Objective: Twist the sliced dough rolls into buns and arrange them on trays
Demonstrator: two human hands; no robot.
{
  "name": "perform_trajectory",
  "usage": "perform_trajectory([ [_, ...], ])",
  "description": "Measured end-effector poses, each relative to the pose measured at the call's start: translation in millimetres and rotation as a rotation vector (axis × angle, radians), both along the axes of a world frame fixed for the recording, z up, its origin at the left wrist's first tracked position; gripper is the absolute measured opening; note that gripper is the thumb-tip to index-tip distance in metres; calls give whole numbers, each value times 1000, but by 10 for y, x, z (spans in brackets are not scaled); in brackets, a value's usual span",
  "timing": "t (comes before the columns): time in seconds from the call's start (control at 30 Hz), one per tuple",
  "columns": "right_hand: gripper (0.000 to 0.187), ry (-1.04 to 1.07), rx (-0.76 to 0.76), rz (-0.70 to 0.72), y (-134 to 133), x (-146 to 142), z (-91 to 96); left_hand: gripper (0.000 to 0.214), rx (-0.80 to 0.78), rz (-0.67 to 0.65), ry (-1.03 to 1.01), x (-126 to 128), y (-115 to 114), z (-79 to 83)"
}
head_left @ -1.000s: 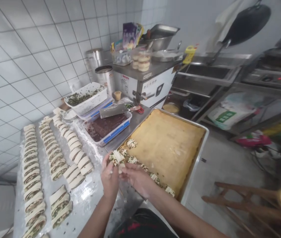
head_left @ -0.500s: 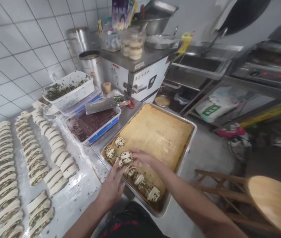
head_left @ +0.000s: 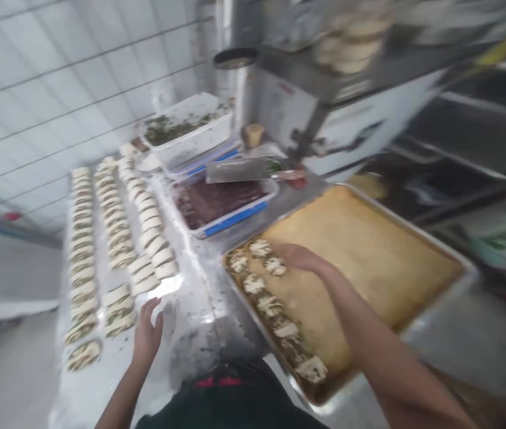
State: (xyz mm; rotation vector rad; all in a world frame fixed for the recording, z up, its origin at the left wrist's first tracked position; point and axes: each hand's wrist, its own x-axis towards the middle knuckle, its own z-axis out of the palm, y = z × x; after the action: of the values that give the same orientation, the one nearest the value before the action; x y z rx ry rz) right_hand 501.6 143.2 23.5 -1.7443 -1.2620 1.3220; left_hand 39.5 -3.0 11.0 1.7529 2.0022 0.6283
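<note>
My left hand (head_left: 147, 333) is over the steel table with its fingers apart and nothing in them, just right of a short cut length of filled dough roll (head_left: 119, 310). My right hand (head_left: 300, 257) is low over the lined baking tray (head_left: 414, 229), beside a small dough roll (head_left: 275, 266) flecked with green filling. Motion blur smears its fingers, so whether they touch that roll is unclear. Several more such rolls (head_left: 269, 305) stand in a line along the tray's near left edge.
Long rows of sliced filled dough (head_left: 82, 238) lie on the table's left. Behind them stands a white tub of chopped greens (head_left: 194, 140). A cleaver (head_left: 237, 170) rests across a container of dark paste (head_left: 217, 205). A tiled wall (head_left: 56, 89) bounds the far left.
My left hand has left the tray and moved left to the table. Another small roll now sits in a second row, beside my right hand. The view has swung left.
</note>
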Motion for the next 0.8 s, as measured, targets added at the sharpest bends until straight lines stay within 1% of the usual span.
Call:
perform_trajectory([
  [0.07, 19, -259, 73, 92, 25, -198, -16, 34, -47, 305, 35, -433, -167, -35],
  [0.1, 22, -301, 88, 115, 42, -378, -37, 35, -90, 443, 45, -635, -224, -44],
  [0.13, 27, -257, 99, 140, 43, -621, -54, 35, -137, 556, 46, -825, -259, -53],
  [0.17, 28, -155, 76, 195, 17, -925, -61, 33, -178, 637, 40, -1002, -273, -67],
  [0.2, 27, -27, 22, 265, -44, -1283, -52, 30, -209, 688, 27, -1162, -268, -86],
  [0.27, 24, 247, -157, 442, -257, -2099, -8, 21, -241, 719, -17, -1425, -220, -140],
  [0.33, 25, 422, -377, 517, -512, -2939, 16, 14, -283, 712, -89, -1601, -150, -199],
  [0.37, 27, 474, -467, 506, -623, -3329, 4, 13, -306, 705, -131, -1660, -118, -224],
  [0.43, 23, 539, -596, 418, -776, -3993, -72, 16, -355, 692, -224, -1731, -75, -249],
  [0.5, 15, 527, -646, 337, -846, -4473, -188, 20, -392, 680, -322, -1750, -71, -243],
  [0.57, 12, 488, -638, 294, -868, -4767, -302, 23, -398, 663, -414, -1718, -106, -218],
  [0.63, 11, 456, -608, 272, -875, -4891, -384, 25, -372, 639, -493, -1633, -166, -192],
  [0.7, 9, 436, -569, 257, -884, -4865, -412, 30, -330, 613, -561, -1502, -233, -163],
  [0.73, 12, 431, -543, 253, -889, -4802, -398, 34, -314, 595, -586, -1423, -263, -143],
  [0.8, 24, 439, -475, 253, -898, -4592, -307, 40, -293, 555, -712, -1248, -300, -68],
])
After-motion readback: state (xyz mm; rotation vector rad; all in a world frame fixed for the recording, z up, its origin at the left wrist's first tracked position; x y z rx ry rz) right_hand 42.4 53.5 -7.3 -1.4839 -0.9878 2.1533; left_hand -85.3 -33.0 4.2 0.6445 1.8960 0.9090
